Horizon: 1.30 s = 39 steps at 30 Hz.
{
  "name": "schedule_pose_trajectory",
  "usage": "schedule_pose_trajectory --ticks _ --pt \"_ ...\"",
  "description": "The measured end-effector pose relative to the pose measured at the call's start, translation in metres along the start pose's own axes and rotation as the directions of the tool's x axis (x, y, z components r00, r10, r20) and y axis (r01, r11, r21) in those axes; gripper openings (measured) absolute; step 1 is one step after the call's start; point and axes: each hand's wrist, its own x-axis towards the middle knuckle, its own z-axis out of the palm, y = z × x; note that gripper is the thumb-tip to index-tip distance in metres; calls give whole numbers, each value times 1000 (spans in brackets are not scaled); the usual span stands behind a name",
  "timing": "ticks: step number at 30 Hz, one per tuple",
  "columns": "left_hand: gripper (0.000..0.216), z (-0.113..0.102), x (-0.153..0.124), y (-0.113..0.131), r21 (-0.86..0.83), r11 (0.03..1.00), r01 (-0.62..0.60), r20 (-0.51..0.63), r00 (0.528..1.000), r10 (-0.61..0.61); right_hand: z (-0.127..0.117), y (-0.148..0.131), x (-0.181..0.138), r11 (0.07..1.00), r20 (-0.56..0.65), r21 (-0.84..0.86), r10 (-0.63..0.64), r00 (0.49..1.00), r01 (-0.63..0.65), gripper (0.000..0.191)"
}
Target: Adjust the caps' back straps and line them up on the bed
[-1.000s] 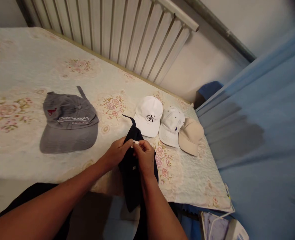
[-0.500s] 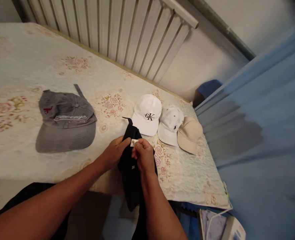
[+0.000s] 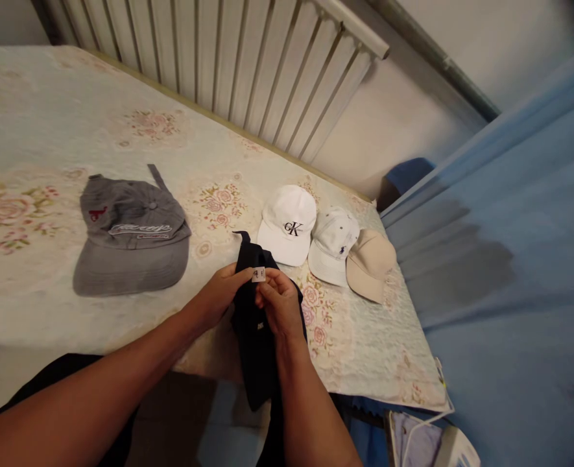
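Note:
A black cap (image 3: 255,353) hangs between my hands at the bed's near edge, brim pointing down. My left hand (image 3: 222,288) is closed on its left side, the thumb against a small white label (image 3: 258,274) on the cap. Close beside the label, my right hand (image 3: 281,299) is closed on the cap's right side; the tips of its fingers are partly hidden. To the left lies a grey cap (image 3: 131,237) with a loose strap. Beyond my right hand sit a white cap with black letters (image 3: 279,224), another white cap (image 3: 328,253) and a beige cap (image 3: 370,266).
A flower-patterned bed cover (image 3: 96,146) spreads under the caps. Vertical rails (image 3: 218,61) stand along the far side. A blue curtain (image 3: 501,311) hangs on the right. Below the bed's right corner are a white appliance (image 3: 456,447) and a cable.
The white label has turned and shows more fully, as my right fingers have shifted off it. The black cap stays between my hands, and the view has shifted slightly.

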Motion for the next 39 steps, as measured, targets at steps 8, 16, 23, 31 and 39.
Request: schedule_pose_trajectory --ticks 8,16,23,31,39 --pt "28 -2 -2 0 -67 998 6 70 998 -1 1 2 -1 976 -85 -211 -69 994 50 25" --pt "32 -6 2 3 -285 956 75 195 981 -19 -10 5 4 931 -102 -361 -100 990 57 25" --pt "37 -9 3 2 -279 955 104 259 965 -30 -11 5 3 920 -143 -390 -104 984 41 27" --pt "36 -9 3 2 -278 955 101 243 970 -32 -1 -5 -5 910 -142 -400 -177 974 107 24" --pt "29 -4 1 3 -188 981 36 140 990 -9 3 -10 -14 751 -75 -627 -321 944 205 15"
